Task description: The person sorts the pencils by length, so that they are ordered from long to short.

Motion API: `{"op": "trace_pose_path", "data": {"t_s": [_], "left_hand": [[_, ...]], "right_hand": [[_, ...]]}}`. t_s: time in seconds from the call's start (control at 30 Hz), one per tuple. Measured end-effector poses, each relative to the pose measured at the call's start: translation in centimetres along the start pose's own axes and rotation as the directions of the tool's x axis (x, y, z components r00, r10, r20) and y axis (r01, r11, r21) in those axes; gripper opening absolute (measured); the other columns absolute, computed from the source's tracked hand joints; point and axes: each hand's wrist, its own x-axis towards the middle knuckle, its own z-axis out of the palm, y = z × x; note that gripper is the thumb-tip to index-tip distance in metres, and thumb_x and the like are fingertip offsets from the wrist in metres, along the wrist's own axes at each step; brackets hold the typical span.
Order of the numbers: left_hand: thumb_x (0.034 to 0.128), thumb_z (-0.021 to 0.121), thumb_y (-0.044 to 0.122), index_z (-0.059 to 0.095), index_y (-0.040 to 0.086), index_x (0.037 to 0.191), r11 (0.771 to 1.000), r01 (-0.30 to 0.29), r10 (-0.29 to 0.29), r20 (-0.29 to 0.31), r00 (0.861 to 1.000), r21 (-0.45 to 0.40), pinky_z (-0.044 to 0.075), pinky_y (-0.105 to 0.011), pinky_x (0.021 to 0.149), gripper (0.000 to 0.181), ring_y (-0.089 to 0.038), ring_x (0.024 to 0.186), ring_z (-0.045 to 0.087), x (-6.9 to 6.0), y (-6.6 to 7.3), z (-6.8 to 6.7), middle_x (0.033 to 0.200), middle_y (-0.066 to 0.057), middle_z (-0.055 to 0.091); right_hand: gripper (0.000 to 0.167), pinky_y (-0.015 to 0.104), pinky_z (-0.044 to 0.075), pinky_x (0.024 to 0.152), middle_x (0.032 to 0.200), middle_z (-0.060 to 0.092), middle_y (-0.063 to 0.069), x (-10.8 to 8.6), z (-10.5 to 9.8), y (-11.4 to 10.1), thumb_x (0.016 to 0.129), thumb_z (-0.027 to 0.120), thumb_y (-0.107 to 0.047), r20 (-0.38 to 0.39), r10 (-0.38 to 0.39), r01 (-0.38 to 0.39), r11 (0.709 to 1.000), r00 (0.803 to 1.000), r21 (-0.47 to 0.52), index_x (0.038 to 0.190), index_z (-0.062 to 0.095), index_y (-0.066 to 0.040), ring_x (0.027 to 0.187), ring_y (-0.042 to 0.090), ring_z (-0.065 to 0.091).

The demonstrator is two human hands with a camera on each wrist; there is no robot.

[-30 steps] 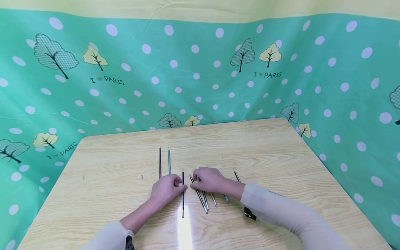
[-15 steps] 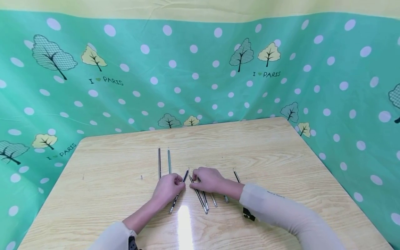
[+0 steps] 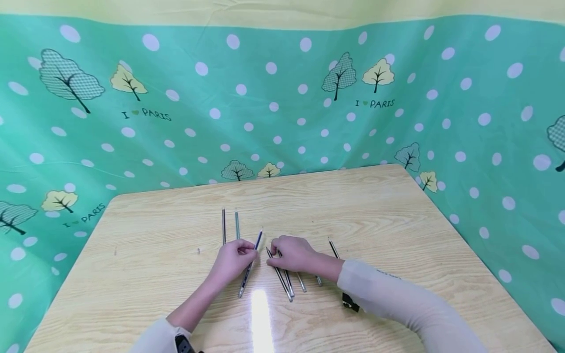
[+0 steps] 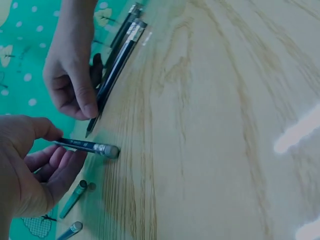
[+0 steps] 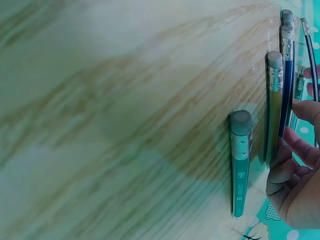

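A dark pencil [image 3: 258,239] is pinched between the thumb and fingers of my left hand [image 3: 233,261], slanting with its point away from me; its eraser end faces the left wrist camera. Just to the right, my right hand [image 3: 293,254] has thumb and fingers curled about the upper part of a dark pencil [image 3: 282,283], beside a second dark one. Close by in the right wrist view lie a yellowish pencil [image 5: 275,97] and a green pencil [image 5: 241,160], erasers toward me. My right palm and forearm hide parts of these pencils in the head view.
Beyond my left hand lie a dark brown pencil [image 3: 223,225] and a teal pencil [image 3: 237,224]. Another dark pencil [image 3: 334,248] pokes out past my right wrist. Small specks lie on the wooden table [image 3: 154,279]; a green dotted cloth [image 3: 273,98] hangs behind it.
The pencil in my left hand has turned from straight to slanted, its eraser end swinging left. My left hand has then shifted slightly left and away. The right hand stays in place.
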Motion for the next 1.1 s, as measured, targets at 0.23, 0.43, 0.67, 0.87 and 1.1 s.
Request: {"op": "trace_pose_path", "data": {"t_s": [0.23,0.43,0.67,0.87,1.1], "left_hand": [[0.0816,0.068,0.013,0.065,0.004,0.104,0.985,0.042,-0.041,0.009,0.999,-0.168,0.055,-0.024,0.057,0.025,-0.013,0.070,0.060,0.4,-0.3,-0.5,0.090,-0.008,0.065],[0.0831,0.067,0.011,0.062,0.008,0.114,0.959,0.066,-0.064,0.019,0.998,-0.275,0.058,-0.027,0.060,0.032,-0.012,0.072,0.060,0.6,-0.3,-0.9,0.098,-0.010,0.063],[0.0828,0.068,0.011,0.060,0.012,0.119,0.937,0.088,-0.085,0.024,0.996,-0.339,0.060,-0.031,0.062,0.037,-0.012,0.075,0.059,0.8,-0.6,-1.2,0.107,-0.010,0.060],[0.0824,0.068,0.009,0.059,0.010,0.121,0.913,0.095,-0.089,0.034,0.995,-0.396,0.060,-0.033,0.064,0.039,-0.010,0.075,0.060,1.0,-0.5,-1.2,0.108,-0.009,0.058],[0.0827,0.067,0.007,0.058,0.007,0.121,0.904,0.086,-0.076,0.041,0.996,-0.419,0.060,-0.035,0.065,0.040,-0.013,0.081,0.062,1.1,-0.4,-1.0,0.108,-0.011,0.057]], "right_hand": [[0.022,0.021,0.039,0.048,0.075,0.055,-0.010,0.0,0.0,-0.2,0.082,0.063,-0.044,-0.009,0.011,-0.011,1.000,1.000,0.018,0.084,0.060,-0.022,0.060,0.004,0.046],[0.023,0.021,0.039,0.047,0.074,0.054,-0.010,0.1,0.0,-0.4,0.082,0.064,-0.045,-0.014,0.028,-0.027,0.999,1.000,0.019,0.083,0.060,-0.022,0.059,0.004,0.046],[0.025,0.021,0.039,0.047,0.072,0.052,-0.010,0.1,0.1,-0.5,0.082,0.064,-0.046,-0.016,0.037,-0.037,0.999,0.999,0.009,0.084,0.059,-0.022,0.059,0.004,0.046],[0.026,0.021,0.038,0.046,0.070,0.050,-0.011,0.2,0.1,-0.7,0.081,0.065,-0.046,-0.015,0.049,-0.049,0.999,0.999,0.007,0.083,0.059,-0.021,0.059,0.004,0.045],[0.023,0.020,0.038,0.046,0.070,0.050,-0.011,0.2,0.2,-0.8,0.081,0.065,-0.043,-0.014,0.061,-0.061,0.998,0.998,0.011,0.082,0.059,-0.022,0.058,0.003,0.045]]}}
